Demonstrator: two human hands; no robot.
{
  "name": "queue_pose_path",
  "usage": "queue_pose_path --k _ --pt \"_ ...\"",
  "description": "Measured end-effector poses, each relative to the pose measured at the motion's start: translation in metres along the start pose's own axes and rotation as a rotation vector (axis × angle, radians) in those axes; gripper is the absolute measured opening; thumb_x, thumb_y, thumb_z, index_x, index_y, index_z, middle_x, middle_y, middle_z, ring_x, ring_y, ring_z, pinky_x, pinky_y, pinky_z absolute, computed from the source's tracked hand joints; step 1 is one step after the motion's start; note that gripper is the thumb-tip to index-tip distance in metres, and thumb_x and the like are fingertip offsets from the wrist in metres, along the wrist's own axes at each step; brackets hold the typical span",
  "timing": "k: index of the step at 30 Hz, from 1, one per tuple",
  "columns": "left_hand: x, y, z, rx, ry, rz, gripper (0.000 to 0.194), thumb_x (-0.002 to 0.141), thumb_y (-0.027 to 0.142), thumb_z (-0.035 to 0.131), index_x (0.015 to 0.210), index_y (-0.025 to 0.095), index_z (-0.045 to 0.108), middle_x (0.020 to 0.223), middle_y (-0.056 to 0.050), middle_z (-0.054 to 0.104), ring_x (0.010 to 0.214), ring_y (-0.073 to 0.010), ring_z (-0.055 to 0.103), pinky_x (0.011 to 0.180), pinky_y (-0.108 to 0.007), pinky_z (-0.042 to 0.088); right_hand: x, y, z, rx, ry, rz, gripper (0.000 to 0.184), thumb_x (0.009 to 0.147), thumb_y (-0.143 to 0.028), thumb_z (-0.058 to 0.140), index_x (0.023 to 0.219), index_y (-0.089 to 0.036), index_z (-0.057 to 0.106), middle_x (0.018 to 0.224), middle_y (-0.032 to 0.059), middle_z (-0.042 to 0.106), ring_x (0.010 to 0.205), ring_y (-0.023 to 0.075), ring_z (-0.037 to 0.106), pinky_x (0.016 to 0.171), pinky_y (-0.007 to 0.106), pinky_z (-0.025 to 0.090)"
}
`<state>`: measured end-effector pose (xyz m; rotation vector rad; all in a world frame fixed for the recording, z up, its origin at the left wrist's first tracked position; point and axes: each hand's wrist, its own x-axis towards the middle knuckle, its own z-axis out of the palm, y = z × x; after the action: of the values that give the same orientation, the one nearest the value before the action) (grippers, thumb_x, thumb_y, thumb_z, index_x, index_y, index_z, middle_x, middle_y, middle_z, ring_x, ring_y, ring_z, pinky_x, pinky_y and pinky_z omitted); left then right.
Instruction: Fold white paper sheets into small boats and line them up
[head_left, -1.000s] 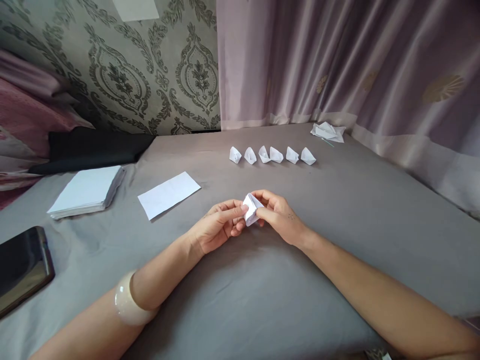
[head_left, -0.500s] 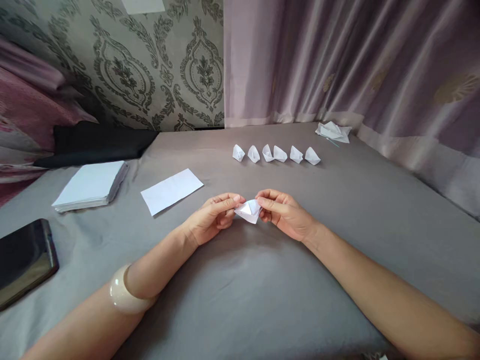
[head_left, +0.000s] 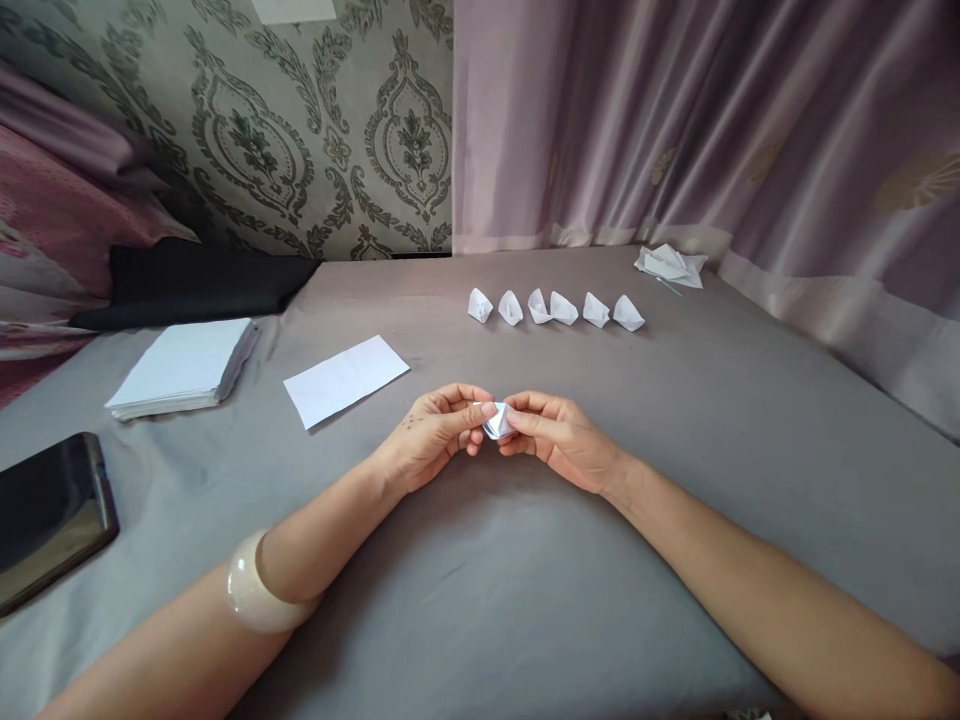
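Between my hands, above the grey cloth, is a small folded white paper boat (head_left: 496, 424). My left hand (head_left: 444, 432) pinches its left side, thumb on top and fingers behind. My right hand (head_left: 559, 437) grips its right side in the same way, the thumb pressing near the middle. Fingers cover much of the boat, so only its centre shows. Beyond the hands stands a row of several white paper boats (head_left: 564, 308), two of them touching. To the left of my left hand lies a flat white paper sheet (head_left: 346, 381).
A stack of white paper (head_left: 184, 368) sits on the left of the grey cloth (head_left: 495, 600), behind a dark phone (head_left: 56, 520). Folded white papers (head_left: 670, 265) lie at the far right by the curtain (head_left: 585, 120). A black cloth (head_left: 202, 290) lies at the back left.
My hands have come closer together, and my thumbs have moved inward over the paper boat. Less of it shows now. The surroundings shift slightly with the camera.
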<state>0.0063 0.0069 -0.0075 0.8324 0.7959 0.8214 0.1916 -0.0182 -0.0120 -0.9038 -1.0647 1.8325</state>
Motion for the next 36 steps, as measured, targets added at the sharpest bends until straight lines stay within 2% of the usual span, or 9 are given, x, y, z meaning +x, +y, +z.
queue_pose_path --k 7,11,14,18,21,24,28,32,36 --pt "-0.0013 -0.002 0.0048 0.024 0.004 0.042 0.028 0.068 0.026 0.081 0.084 0.011 0.063 0.062 0.001 0.061 0.048 -0.0049 0.052 0.045 -0.017 0.044 0.0023 -0.0009 0.0008 0.047 0.091 0.015 0.019 0.077 -0.034 0.073 0.084 -0.017 0.067 0.08 0.0014 0.067 0.07 0.0103 0.062 0.073 0.027 0.055" --pt "-0.0019 -0.0044 0.0069 0.049 0.003 0.045 0.029 0.07 0.029 0.08 0.085 0.012 0.062 0.063 0.001 0.062 0.049 -0.0061 0.054 0.046 -0.018 0.045 0.002 0.0035 0.0047 0.028 0.057 0.004 0.02 0.081 -0.036 0.069 0.086 -0.018 0.065 0.082 0.0019 0.068 0.072 0.0109 0.064 0.074 0.027 0.054" --pt "-0.0011 -0.0041 0.0052 0.082 0.049 0.043 0.032 0.068 0.029 0.081 0.087 0.013 0.06 0.064 0.002 0.06 0.045 -0.0042 0.049 0.039 -0.016 0.038 0.0015 0.0065 0.0055 -0.013 0.06 0.025 0.02 0.081 -0.037 0.068 0.086 -0.019 0.063 0.08 0.0007 0.066 0.071 0.011 0.063 0.071 0.027 0.053" --pt "0.0004 -0.0009 0.0017 0.083 0.092 0.024 0.034 0.066 0.027 0.083 0.086 0.013 0.059 0.06 0.005 0.054 0.039 0.0002 0.038 0.036 -0.014 0.025 0.0 0.0049 0.0024 -0.192 0.058 0.034 0.023 0.081 -0.04 0.068 0.092 -0.02 0.064 0.073 -0.0015 0.06 0.058 0.0074 0.051 0.053 0.022 0.04" --pt "-0.0004 0.0014 0.0014 0.029 0.048 -0.006 0.032 0.07 0.035 0.079 0.085 0.013 0.06 0.054 0.006 0.048 0.038 -0.0006 0.036 0.036 -0.014 0.024 -0.0008 0.0014 -0.0001 -0.201 0.02 0.008 0.022 0.081 -0.039 0.069 0.092 -0.02 0.067 0.074 -0.0024 0.057 0.054 0.0044 0.042 0.049 0.022 0.032" --pt "-0.0027 0.0034 0.0021 -0.028 -0.058 -0.021 0.033 0.078 0.042 0.071 0.086 0.012 0.063 0.05 0.005 0.045 0.04 -0.0025 0.037 0.037 -0.014 0.025 0.0 -0.0006 -0.0012 -0.037 0.017 0.012 0.021 0.078 -0.038 0.072 0.088 -0.021 0.067 0.07 -0.0047 0.053 0.054 0.0039 0.041 0.05 0.021 0.031" --pt "-0.0057 0.0045 0.0026 -0.063 -0.125 0.004 0.025 0.076 0.032 0.074 0.089 0.013 0.063 0.055 0.004 0.05 0.046 -0.0034 0.043 0.043 -0.015 0.033 0.0022 0.001 -0.0011 0.106 0.056 -0.002 0.024 0.073 -0.038 0.077 0.089 -0.023 0.066 0.072 -0.0046 0.058 0.061 0.0061 0.051 0.056 0.021 0.039" --pt "-0.0072 0.0031 0.0038 -0.044 -0.138 0.042 0.03 0.069 0.022 0.08 0.094 0.016 0.065 0.071 0.002 0.06 0.052 -0.0029 0.048 0.049 -0.016 0.036 0.0035 0.0049 0.0008 0.108 0.055 -0.025 0.024 0.075 -0.04 0.075 0.091 -0.024 0.067 0.086 -0.002 0.065 0.08 0.0107 0.061 0.071 0.025 0.047" --pt "-0.0063 0.0014 0.0041 -0.025 -0.107 0.098 0.024 0.07 0.021 0.079 0.09 0.015 0.067 0.074 0.001 0.062 0.056 -0.0038 0.051 0.053 -0.018 0.039 0.0029 0.0053 0.0019 0.006 0.059 -0.053 0.02 0.076 -0.039 0.073 0.088 -0.024 0.066 0.085 -0.0016 0.066 0.085 0.0129 0.059 0.078 0.028 0.045"
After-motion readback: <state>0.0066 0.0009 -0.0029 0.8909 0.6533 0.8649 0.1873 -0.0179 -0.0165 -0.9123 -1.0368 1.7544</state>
